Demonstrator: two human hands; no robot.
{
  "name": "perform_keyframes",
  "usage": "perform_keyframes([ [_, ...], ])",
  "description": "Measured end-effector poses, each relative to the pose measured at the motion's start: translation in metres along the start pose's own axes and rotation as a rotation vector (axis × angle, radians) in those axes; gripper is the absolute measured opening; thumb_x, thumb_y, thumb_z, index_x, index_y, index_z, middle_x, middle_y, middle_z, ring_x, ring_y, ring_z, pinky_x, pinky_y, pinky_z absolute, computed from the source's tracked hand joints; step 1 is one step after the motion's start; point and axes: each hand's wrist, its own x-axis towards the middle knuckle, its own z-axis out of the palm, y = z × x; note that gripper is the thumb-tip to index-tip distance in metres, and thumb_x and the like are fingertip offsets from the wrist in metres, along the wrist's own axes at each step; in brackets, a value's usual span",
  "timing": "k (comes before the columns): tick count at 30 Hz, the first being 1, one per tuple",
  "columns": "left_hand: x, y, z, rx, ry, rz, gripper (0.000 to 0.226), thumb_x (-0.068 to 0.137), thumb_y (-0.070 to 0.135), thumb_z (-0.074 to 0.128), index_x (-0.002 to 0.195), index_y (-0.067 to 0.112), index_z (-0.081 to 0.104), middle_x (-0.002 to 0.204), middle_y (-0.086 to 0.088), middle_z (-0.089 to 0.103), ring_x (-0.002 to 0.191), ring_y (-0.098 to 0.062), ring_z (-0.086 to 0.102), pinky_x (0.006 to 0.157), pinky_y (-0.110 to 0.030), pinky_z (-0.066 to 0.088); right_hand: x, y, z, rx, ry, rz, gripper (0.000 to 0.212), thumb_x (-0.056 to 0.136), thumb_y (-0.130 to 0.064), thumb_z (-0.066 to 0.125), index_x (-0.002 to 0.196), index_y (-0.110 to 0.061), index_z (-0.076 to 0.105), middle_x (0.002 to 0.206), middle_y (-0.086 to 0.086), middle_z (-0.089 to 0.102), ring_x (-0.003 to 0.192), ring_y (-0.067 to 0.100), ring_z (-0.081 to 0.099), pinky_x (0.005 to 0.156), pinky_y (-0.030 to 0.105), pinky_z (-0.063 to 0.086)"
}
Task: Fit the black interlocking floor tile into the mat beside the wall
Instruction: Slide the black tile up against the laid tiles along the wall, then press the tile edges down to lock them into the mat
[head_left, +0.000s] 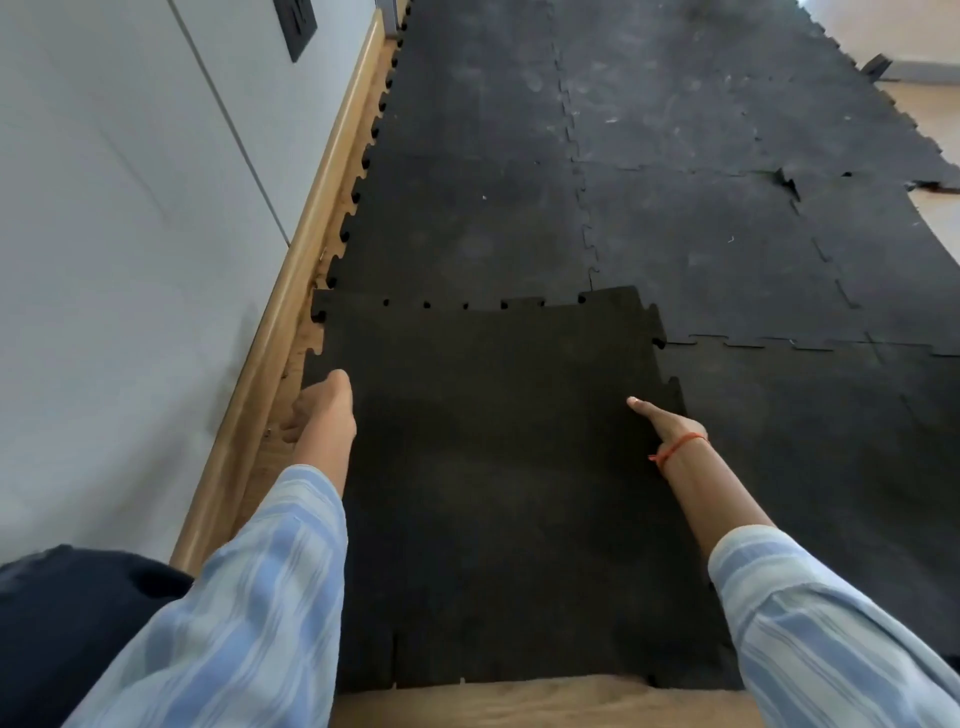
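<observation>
The black interlocking floor tile (493, 467) lies in front of me next to the white wall (104, 260). Its far toothed edge overlaps the laid mat (519, 182), with small gaps showing along that seam. My left hand (319, 405) grips the tile's left edge by the wooden skirting, fingers curled under it. My right hand (662, 423) holds the tile's right edge, thumb on top and fingers hidden beneath, where that edge rides over the neighbouring tile (805, 467).
A wooden skirting board (291, 270) runs along the wall, with a strip of bare wood floor beside the mat. Bare wood floor (519, 701) shows at the tile's near edge. A dark cloth shape (67, 623) sits at bottom left. A lifted mat corner (787, 179) is at far right.
</observation>
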Motion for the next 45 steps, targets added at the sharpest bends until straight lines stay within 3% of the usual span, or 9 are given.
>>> perform_keyframes([
  [5,0.003,0.015,-0.001,0.243,0.043,0.088,0.057,0.091,0.033,0.058,0.14,0.008,0.044,0.139,-0.015,0.046,0.121,-0.031,0.05,0.09,-0.038,0.044,-0.003,0.014,0.019,0.013,-0.04,0.022,0.079,0.069,-0.029,0.084,0.134,-0.002,0.047,0.14,0.014,0.048,0.127,0.033,0.046,0.074,0.04,0.048],
  [8,-0.002,0.013,0.019,0.572,-0.155,0.146,0.071,0.083,0.041,0.065,0.142,0.008,0.042,0.142,-0.016,0.043,0.127,-0.034,0.044,0.103,-0.044,0.041,-0.019,0.027,0.04,-0.309,0.091,-0.143,0.076,0.073,-0.039,0.079,0.13,0.001,0.05,0.141,0.02,0.042,0.131,0.038,0.037,0.095,0.05,0.048],
  [11,-0.007,-0.008,0.038,0.984,-0.325,0.218,0.092,0.082,0.045,0.07,0.152,0.009,0.023,0.157,-0.023,0.021,0.143,-0.04,0.025,0.114,-0.052,0.028,-0.041,0.042,0.057,-0.722,-0.025,-0.485,0.08,0.078,-0.039,0.075,0.14,-0.003,0.041,0.151,0.022,0.03,0.14,0.038,0.026,0.116,0.042,0.025],
  [15,-0.014,-0.048,0.049,1.385,-0.299,0.354,0.117,0.079,0.04,0.076,0.154,0.011,-0.009,0.157,-0.028,-0.016,0.147,-0.043,-0.003,0.117,-0.055,0.014,-0.053,0.075,0.071,-1.201,-0.215,-0.606,0.112,0.073,-0.041,0.078,0.153,-0.013,0.005,0.16,0.016,-0.015,0.147,0.037,-0.012,0.12,0.046,0.007],
  [24,-0.021,-0.051,0.057,1.509,-0.306,0.32,0.12,0.08,0.035,0.077,0.153,0.011,-0.016,0.156,-0.029,-0.02,0.147,-0.043,-0.007,0.118,-0.053,0.015,-0.077,0.066,0.091,-1.446,-0.229,-0.426,0.123,0.073,-0.03,0.081,0.151,-0.019,-0.012,0.157,0.016,-0.026,0.146,0.039,-0.014,0.113,0.062,0.023],
  [28,-0.03,-0.047,0.067,1.518,-0.293,0.241,0.117,0.083,0.037,0.074,0.152,0.008,-0.016,0.157,-0.026,-0.021,0.147,-0.041,-0.007,0.119,-0.049,0.014,-0.078,0.054,0.086,-1.385,-0.327,-0.37,0.106,0.077,-0.031,0.078,0.153,-0.024,0.005,0.16,0.015,-0.016,0.147,0.039,-0.003,0.116,0.058,0.019],
  [33,-0.025,-0.045,0.091,1.572,-0.182,0.266,0.093,0.094,0.034,0.061,0.153,0.002,-0.003,0.159,-0.023,-0.014,0.149,-0.034,0.0,0.119,-0.043,0.017,-0.057,0.048,0.081,-1.129,-0.055,-0.546,0.083,0.081,-0.044,0.069,0.147,-0.018,0.026,0.157,0.015,0.013,0.146,0.035,0.011,0.116,0.051,0.025],
  [41,-0.026,-0.049,0.089,1.609,-0.209,0.266,0.116,0.082,0.038,0.074,0.15,-0.002,-0.011,0.157,-0.027,-0.019,0.148,-0.038,-0.006,0.118,-0.047,0.017,-0.039,0.021,0.101,-1.169,-0.122,-0.44,0.131,0.063,-0.063,0.076,0.152,-0.02,-0.01,0.158,0.015,-0.025,0.144,0.042,-0.018,0.114,0.065,0.006],
  [45,-0.022,-0.056,0.079,1.554,-0.282,0.278,0.12,0.084,0.043,0.071,0.149,-0.003,-0.018,0.154,-0.027,-0.029,0.146,-0.039,-0.016,0.118,-0.051,0.015,-0.044,0.006,0.126,-1.266,-0.178,-0.371,0.144,0.056,-0.054,0.085,0.15,-0.013,-0.016,0.154,0.021,-0.029,0.14,0.051,-0.02,0.111,0.07,0.009],
])
